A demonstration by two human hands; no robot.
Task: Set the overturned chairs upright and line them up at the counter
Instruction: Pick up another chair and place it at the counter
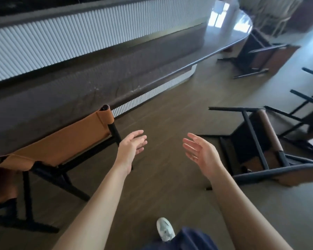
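Right now the left hand (132,147) and right hand (201,156) hover over the brown wooden floor (161,114), fingers (189,147) spread wide, holding nothing. A tan leather black-framed chair (61,141) stands upright at the grey tabletop (170,56). A brown dark-legged chair (257,145) lies overturned beside the right hand, and another overturned chair (255,56) lies farther along.

Open floor (163,109) runs between the upright chair (61,147) on the left and the overturned chair (257,145) on the right, its legs jutting toward the lane; the counter (79,98) closes the left side beyond.
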